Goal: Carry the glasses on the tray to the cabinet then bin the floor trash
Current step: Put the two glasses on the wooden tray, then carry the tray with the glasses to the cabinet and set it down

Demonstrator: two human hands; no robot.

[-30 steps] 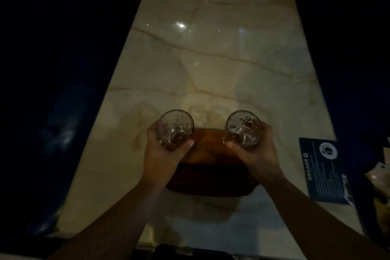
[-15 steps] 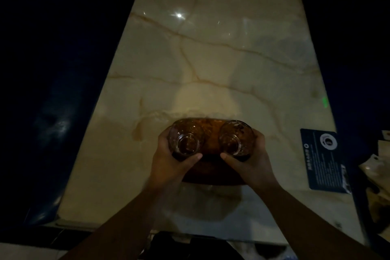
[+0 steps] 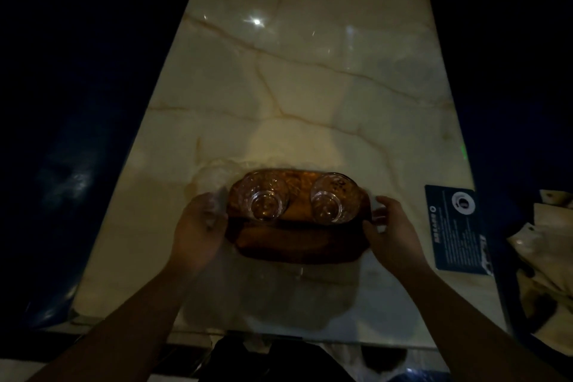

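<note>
Two clear glasses stand upright side by side on the far half of a brown wooden tray (image 3: 297, 245): the left glass (image 3: 266, 200) and the right glass (image 3: 331, 199). The tray lies on a pale marble table (image 3: 279, 87). My left hand (image 3: 198, 226) is at the tray's left end, blurred, fingers apart. At the tray's right end is my right hand (image 3: 387, 226), fingers curled by the rim. Neither hand holds a glass. I cannot tell whether the fingers touch the tray.
A dark blue printed card (image 3: 455, 226) lies at the table's right edge. Crumpled pale paper (image 3: 545, 257) sits lower right beyond the table. Dark blue seating flanks the table on both sides. The table's near edge runs just below my forearms.
Both glasses have been set down on the tray and let go. My hands have moved outward from the glasses to the tray's two ends.
</note>
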